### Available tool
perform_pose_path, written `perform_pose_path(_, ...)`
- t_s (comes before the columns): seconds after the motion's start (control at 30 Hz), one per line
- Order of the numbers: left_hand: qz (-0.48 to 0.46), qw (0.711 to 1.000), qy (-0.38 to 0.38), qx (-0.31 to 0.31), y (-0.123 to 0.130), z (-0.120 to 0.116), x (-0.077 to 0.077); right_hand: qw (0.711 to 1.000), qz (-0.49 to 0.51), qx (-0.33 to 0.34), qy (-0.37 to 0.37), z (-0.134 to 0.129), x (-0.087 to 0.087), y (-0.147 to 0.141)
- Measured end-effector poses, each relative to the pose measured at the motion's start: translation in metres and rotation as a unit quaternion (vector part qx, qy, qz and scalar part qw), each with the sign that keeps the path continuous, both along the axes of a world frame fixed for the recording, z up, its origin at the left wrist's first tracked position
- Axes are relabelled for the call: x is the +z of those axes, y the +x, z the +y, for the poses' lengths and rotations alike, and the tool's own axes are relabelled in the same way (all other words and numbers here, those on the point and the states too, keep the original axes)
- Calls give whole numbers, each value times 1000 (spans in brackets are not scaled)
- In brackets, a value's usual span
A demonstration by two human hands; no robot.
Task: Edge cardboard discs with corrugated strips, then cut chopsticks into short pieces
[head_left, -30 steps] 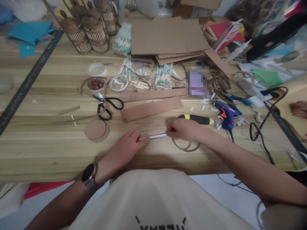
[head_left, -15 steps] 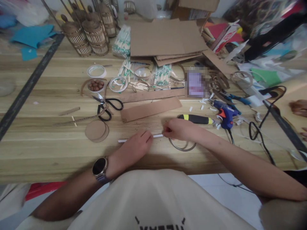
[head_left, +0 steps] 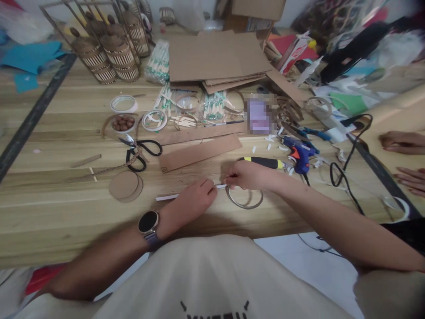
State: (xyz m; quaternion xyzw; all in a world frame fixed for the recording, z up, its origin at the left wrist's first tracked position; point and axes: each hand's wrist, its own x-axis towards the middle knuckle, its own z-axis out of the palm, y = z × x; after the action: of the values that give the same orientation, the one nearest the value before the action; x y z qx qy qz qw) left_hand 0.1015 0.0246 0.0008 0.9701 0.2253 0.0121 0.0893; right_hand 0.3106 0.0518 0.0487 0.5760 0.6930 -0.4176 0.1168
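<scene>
Holding strip (head_left: 167,196) on bench (head_left: 83,239), long axis roughly left-right.
Starts right of discs (head_left: 123,186), pointing left with bare white end. Passes under left hand (head_left: 196,196), palm down with fingers curled over; can't tell if gripping or just pressing. Rises slightly rightward in view, roughly parallel to near bench edge. Reaches right hand (head_left: 244,175), pinched there between fingertips; can't see exact right tip. Has ring (head_left: 245,207) just to the right, partly covered by right hand. Followed farther right by black-yellow handle (head_left: 264,162) and glue gun (head_left: 301,158).
</scene>
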Motion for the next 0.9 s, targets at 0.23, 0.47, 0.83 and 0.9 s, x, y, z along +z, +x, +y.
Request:
perform_pose_path(0.23,-10,1000,15,-4,0,0,-3,998,29,-48,-5,-4,-3,16)
perform_pose_path(0.47,11,1000,10,0,1,-1,3,999,-16,-36,29,-6,-7,30)
perform_pose_path(0.83,42,997,62,-4,4,-5,4,990,-131,22,55,-5,-5,18)
perform_pose_path(0.9,48,998,50,-1,4,-5,6,988,-140,25,52,-4,-5,17)
